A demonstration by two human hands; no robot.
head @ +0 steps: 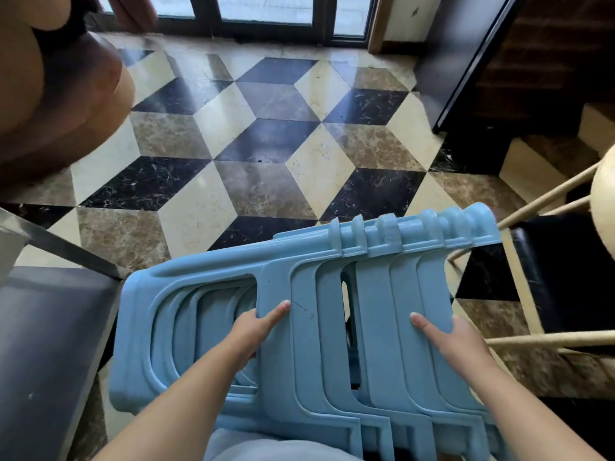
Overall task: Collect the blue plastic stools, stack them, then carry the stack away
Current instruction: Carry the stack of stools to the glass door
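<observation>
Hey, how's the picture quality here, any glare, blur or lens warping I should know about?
Head view: daylight from the glass doors throws pale glare across the polished marble floor; wide-angle bending bows the edges, as on the dark door frame; the brown shape at upper left is soft and too close to identify; the stack of blue stools, left hand and right hand look sharp.

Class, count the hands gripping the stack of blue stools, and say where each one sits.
2. The left hand grips a leg near the stack middle; the right hand grips the right edge. Fingers underneath are hidden.
</observation>
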